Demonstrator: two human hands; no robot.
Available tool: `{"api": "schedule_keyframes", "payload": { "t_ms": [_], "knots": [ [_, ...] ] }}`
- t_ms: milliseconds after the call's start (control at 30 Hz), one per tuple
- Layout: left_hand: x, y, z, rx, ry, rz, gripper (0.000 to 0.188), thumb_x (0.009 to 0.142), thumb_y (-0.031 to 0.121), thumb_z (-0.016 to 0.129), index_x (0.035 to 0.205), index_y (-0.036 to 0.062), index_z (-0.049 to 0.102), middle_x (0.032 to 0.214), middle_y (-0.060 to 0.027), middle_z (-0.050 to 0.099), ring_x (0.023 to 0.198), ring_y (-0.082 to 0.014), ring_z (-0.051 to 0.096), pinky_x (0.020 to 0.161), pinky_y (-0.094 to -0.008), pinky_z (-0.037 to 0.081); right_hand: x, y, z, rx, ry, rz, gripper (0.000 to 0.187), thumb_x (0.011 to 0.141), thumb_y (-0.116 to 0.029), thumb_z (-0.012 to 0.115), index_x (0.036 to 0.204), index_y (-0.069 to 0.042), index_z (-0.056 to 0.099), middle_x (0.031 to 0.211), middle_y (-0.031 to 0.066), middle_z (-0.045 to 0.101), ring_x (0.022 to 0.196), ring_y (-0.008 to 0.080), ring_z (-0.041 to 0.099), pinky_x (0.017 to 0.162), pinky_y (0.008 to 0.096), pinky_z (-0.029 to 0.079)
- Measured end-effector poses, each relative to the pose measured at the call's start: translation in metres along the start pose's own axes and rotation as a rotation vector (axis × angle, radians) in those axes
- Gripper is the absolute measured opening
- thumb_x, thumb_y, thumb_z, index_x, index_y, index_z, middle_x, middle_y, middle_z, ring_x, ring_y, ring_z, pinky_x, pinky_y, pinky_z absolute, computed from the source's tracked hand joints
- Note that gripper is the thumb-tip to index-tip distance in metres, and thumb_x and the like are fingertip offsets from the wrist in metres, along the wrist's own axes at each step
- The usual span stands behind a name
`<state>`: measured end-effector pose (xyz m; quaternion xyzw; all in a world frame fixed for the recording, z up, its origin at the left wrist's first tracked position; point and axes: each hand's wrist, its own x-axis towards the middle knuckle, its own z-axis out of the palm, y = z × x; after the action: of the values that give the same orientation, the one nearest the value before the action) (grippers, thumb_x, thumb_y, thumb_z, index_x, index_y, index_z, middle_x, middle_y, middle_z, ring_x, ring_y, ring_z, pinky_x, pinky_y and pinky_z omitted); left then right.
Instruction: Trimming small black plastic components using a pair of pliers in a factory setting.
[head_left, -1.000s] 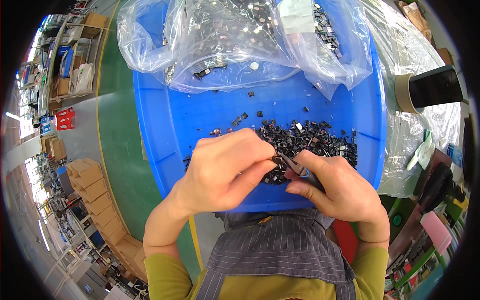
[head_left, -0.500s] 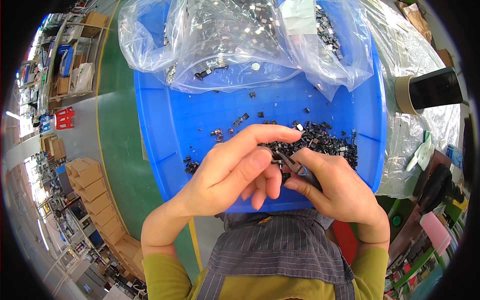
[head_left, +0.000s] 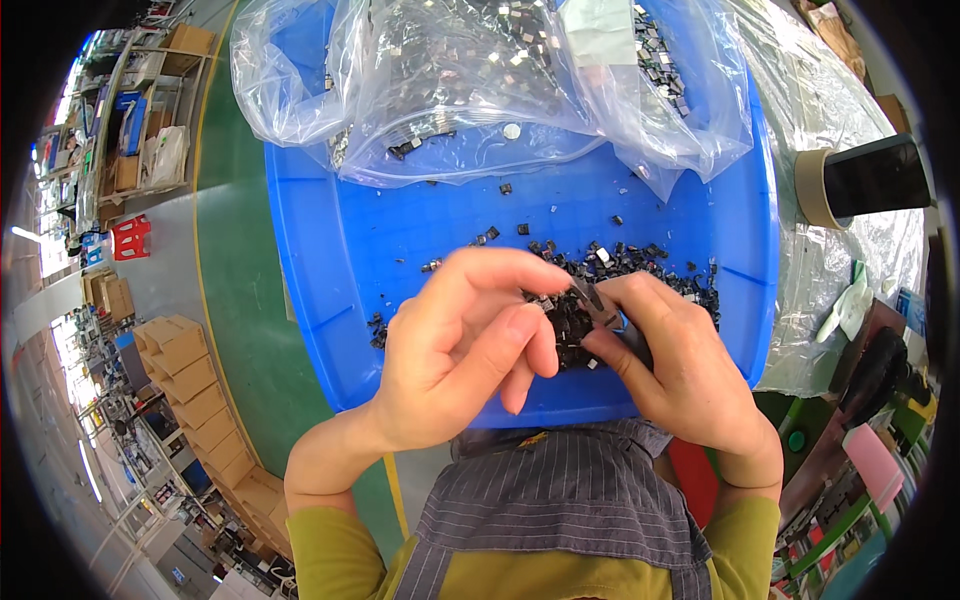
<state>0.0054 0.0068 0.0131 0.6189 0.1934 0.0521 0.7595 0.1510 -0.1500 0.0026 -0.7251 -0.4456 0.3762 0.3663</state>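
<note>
My right hand (head_left: 690,365) is wrapped round a small pair of pliers (head_left: 603,309) with metal jaws and dark handles. The jaws point up and left, towards the left index fingertip. My left hand (head_left: 465,335) is loosely curved beside them, its index finger stretched and a gap between it and the thumb. I see nothing between those fingers, though the curled lower fingers are partly hidden. Both hands hover over a heap of small black parts (head_left: 635,262), some with shiny metal faces, in the near part of a blue plastic tray (head_left: 420,215).
A clear plastic bag (head_left: 470,110) of similar small parts lies across the tray's far end. On the right, a phone (head_left: 880,180) leans in a tape roll (head_left: 815,190) on plastic sheeting, near a pale glove (head_left: 845,312). Cardboard boxes (head_left: 190,385) stand on the floor at left.
My left hand has shifted slightly left, away from the pliers. The pliers have moved a little up and right with my right hand, uncovering more of the heap between the hands.
</note>
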Motion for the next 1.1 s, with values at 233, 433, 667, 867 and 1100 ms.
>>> {"api": "schedule_keyframes", "payload": {
  "t_ms": [233,433,667,867,1100],
  "knots": [
    [-0.001,0.002,-0.001,0.036,-0.008,0.008,0.031,0.102,0.02,0.047,0.124,-0.0015,0.04,0.077,-0.0127,0.066,0.051,-0.0103,0.057,0.045,-0.0191,0.04,0.0,0.0,-0.002,0.004,-0.062,-0.015,0.024,0.083,-0.006,0.066,0.104,-0.002,0.055,0.084,0.0173,0.058,0.08,0.0388,0.059,0.066,0.0453,0.047],
    [-0.001,-0.006,-0.004,0.027,-0.135,0.081,0.032,0.102,0.022,0.048,0.124,0.0002,0.038,0.083,-0.0141,0.063,0.057,-0.0104,0.055,0.048,-0.0193,0.041,0.001,-0.001,-0.005,0.216,-0.215,-0.032,0.028,0.085,-0.005,0.064,0.111,0.0,0.054,0.092,0.0205,0.062,0.087,0.0413,0.061,0.072,0.046,0.049],
    [0.0,-0.009,-0.006,0.163,-0.13,0.219,0.029,0.097,-0.003,0.048,0.125,0.0007,0.045,0.091,-0.0121,0.064,0.068,-0.0116,0.06,0.06,-0.0249,0.049,-0.001,-0.001,-0.009,0.301,-0.344,0.021,0.032,0.089,-0.009,0.062,0.118,0.0,0.053,0.096,0.0225,0.062,0.092,0.0427,0.06,0.076,0.047,0.048],
    [0.005,-0.007,-0.008,0.26,-0.165,0.246,0.022,0.1,0.008,0.047,0.12,-0.0014,0.045,0.08,-0.0114,0.059,0.055,-0.0056,0.048,0.048,-0.0191,0.036,0.0,0.002,-0.005,0.299,-0.313,-0.006,0.027,0.09,-0.013,0.063,0.11,0.001,0.052,0.09,0.0227,0.06,0.086,0.0432,0.06,0.071,0.0479,0.046],
    [0.003,-0.006,-0.008,0.224,-0.154,0.233,0.022,0.1,0.008,0.048,0.12,-0.0012,0.044,0.079,-0.012,0.061,0.054,-0.0058,0.048,0.048,-0.0188,0.037,-0.001,-0.001,-0.009,0.253,-0.348,0.001,0.027,0.09,-0.017,0.064,0.108,0.0,0.052,0.088,0.022,0.06,0.084,0.0434,0.059,0.069,0.0481,0.045]
  ]
}}
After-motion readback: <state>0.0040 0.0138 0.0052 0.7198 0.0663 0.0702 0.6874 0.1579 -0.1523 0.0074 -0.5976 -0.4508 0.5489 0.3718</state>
